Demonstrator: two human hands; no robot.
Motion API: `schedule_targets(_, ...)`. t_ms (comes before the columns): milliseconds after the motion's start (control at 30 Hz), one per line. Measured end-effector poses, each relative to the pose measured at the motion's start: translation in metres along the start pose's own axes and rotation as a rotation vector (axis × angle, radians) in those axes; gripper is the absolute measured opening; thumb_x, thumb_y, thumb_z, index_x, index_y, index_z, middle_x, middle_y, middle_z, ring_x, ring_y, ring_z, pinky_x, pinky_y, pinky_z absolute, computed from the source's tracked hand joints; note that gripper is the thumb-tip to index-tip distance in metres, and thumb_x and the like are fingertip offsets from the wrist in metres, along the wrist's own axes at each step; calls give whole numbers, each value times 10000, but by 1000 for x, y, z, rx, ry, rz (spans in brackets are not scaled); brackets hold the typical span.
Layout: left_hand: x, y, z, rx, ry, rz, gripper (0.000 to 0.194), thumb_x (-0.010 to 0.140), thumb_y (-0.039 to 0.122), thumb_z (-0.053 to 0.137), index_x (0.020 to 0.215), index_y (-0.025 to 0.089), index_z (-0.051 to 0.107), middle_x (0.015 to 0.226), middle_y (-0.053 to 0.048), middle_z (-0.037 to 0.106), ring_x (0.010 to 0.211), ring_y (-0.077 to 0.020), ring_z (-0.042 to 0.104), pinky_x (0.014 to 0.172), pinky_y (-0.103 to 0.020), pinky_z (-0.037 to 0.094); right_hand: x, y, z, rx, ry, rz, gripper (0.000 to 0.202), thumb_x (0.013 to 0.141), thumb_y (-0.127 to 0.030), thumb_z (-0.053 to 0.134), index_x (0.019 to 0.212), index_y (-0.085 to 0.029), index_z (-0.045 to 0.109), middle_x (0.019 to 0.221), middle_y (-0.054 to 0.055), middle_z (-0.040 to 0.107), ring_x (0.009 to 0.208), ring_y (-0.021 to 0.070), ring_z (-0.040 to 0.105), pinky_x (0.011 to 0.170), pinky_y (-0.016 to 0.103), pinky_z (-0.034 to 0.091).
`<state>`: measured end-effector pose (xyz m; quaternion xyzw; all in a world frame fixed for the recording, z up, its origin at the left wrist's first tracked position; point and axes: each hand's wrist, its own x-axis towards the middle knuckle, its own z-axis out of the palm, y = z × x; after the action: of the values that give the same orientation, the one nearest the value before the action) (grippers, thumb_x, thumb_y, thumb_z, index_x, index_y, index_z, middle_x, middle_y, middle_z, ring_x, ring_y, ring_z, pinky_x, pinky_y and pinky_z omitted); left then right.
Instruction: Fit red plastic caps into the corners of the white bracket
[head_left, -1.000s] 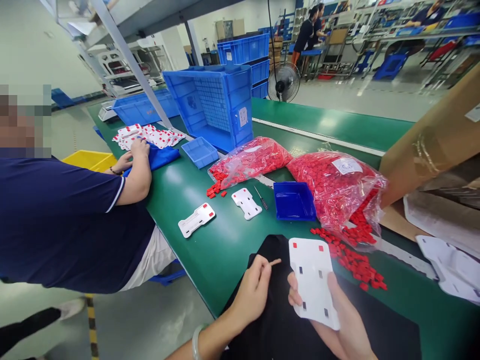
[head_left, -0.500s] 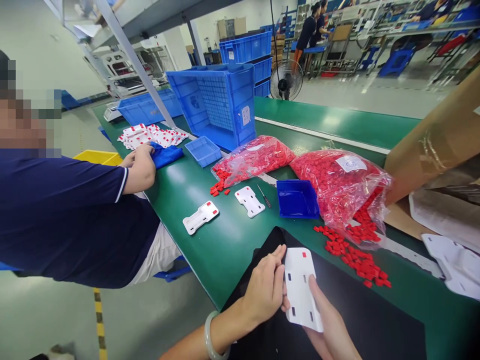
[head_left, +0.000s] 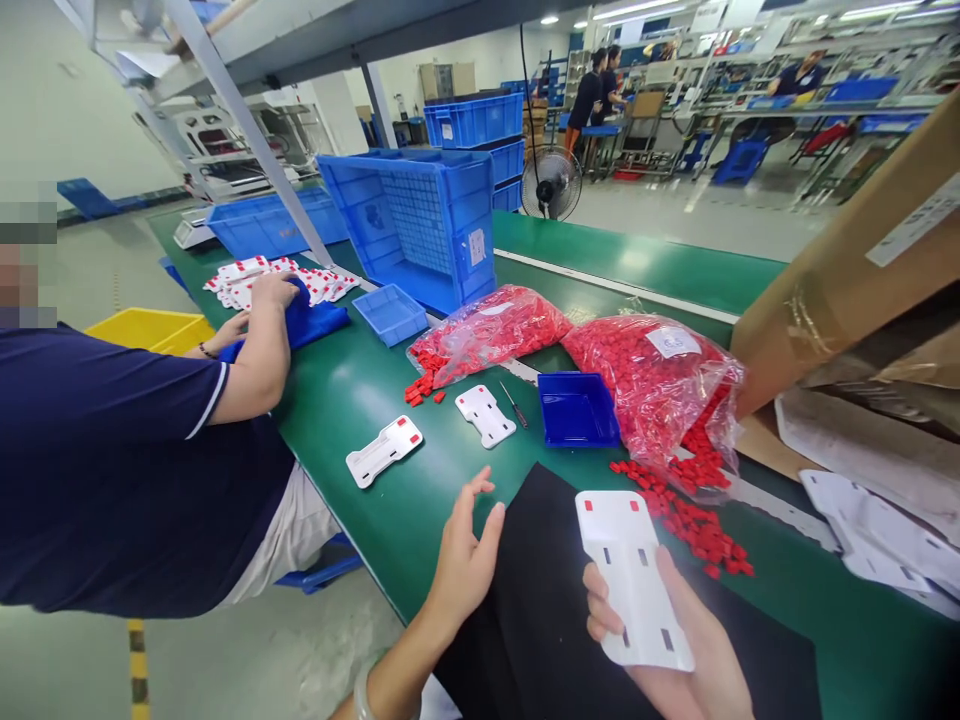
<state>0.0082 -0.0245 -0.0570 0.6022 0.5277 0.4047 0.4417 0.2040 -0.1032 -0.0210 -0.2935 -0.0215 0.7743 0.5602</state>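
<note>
Gripped in my right hand (head_left: 694, 630) is a white plastic plate (head_left: 637, 590) with dark slots and a red piece in each of its two far corners. My left hand (head_left: 466, 550) is raised to the left of it, fingers apart and holding nothing. Below both hands a black cloth (head_left: 540, 590) covers the near part of the bench. Ahead of my left hand lie two similar white plates, a nearer one (head_left: 385, 452) and a farther one (head_left: 486, 416). A screwdriver (head_left: 514, 404) rests beside the farther plate. Loose red pieces (head_left: 694, 525) are scattered past the cloth's right side.
Two clear bags of red pieces, a left bag (head_left: 502, 325) and a right bag (head_left: 649, 385), lie behind a dark blue tray (head_left: 577, 410). A cardboard box (head_left: 847, 260) stands at right. At left, a co-worker (head_left: 112, 470) handles blue cloth (head_left: 319, 318) near piled white plates.
My left hand has come off the plate and moved left, its fingers opening. A second red piece now shows in the plate's left corner. The co-worker's hands have shifted on the blue cloth.
</note>
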Motion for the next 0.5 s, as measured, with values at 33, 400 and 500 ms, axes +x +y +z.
schedule_targets(33,3,5,-3,-10,21,4,204,955,370,479,1062,213,555,1328,-104,573,1222,-248,528,1001,-397,432,0,1,1,2,-15,20,403,901,-550,445,1062,-240,647,789,74,604,583,142,444,621,333,381)
schedule_targets(400,24,35,3,-334,-520,-81,502,938,560,395,636,169,485,600,22,467,584,-108,428,590,-245,364,4,21,22,-91,-103,222,541,849,-636,486,1032,-169,690,717,66,580,527,123,443,587,302,337)
schedule_targets(500,23,34,-2,-332,-545,-22,512,918,599,405,621,183,419,604,28,416,582,-104,379,569,-244,335,4,21,21,-116,-104,278,534,835,-660,490,967,-185,693,720,70,588,530,132,453,581,299,337)
